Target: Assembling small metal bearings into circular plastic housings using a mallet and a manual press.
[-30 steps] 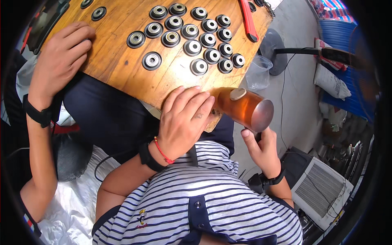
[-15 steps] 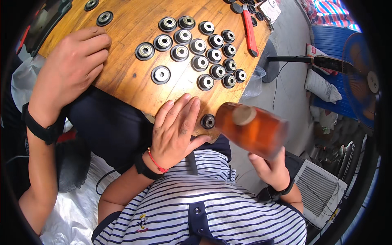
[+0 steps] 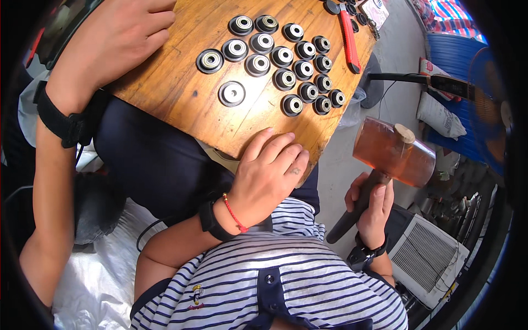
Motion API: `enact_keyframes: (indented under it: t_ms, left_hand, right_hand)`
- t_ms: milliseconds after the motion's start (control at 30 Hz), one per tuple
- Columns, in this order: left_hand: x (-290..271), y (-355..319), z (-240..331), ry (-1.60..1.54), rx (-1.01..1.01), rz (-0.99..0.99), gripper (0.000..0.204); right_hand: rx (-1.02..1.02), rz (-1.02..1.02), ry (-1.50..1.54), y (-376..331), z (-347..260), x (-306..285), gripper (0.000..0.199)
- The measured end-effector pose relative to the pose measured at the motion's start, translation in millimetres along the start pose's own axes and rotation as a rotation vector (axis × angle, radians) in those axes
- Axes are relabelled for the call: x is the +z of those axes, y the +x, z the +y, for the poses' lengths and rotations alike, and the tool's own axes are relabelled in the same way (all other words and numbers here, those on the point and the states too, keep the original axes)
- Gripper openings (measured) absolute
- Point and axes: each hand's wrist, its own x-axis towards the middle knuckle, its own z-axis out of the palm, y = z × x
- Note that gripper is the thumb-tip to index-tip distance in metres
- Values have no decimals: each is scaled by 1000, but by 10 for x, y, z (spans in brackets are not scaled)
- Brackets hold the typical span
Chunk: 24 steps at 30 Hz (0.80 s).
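My left hand (image 3: 269, 176), with a red cord on its wrist, lies flat with closed fingers on the near edge of a wooden board (image 3: 181, 93). My right hand (image 3: 377, 212) grips the dark handle of a mallet with an amber head (image 3: 393, 151), held off the board's right side above the floor. Several black round bearings with metal centres (image 3: 283, 55) stand in rows on the board. One bearing (image 3: 232, 93) sits apart from them, nearer to me. Whether anything lies under my left hand I cannot tell.
Another person's hand (image 3: 118, 38), with a black wristband, rests on the board's far left, above dark trousers. A red-handled tool (image 3: 349, 36) lies at the board's far right. A blue fan (image 3: 489, 110) and a white grilled unit (image 3: 426, 258) stand on the floor at the right.
The mallet has swung from the board's near edge out to the right and away from it. My left hand has stayed flat on the board's edge.
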Motion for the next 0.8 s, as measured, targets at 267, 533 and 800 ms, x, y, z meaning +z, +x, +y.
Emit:
enact_keyframes:
  t_ms: [267, 533, 800]
  left_hand:
    - [-634, 229, -416, 246, -176, 47, 29]
    - [-373, 437, -185, 156, -84, 19, 40]
    - [19, 33, -60, -8, 38, -51, 41]
  right_hand:
    - [83, -70, 17, -1, 284, -119, 40]
    - [88, -139, 92, 6, 355, -89, 41]
    - [4, -190, -303, -33, 330, -314, 30]
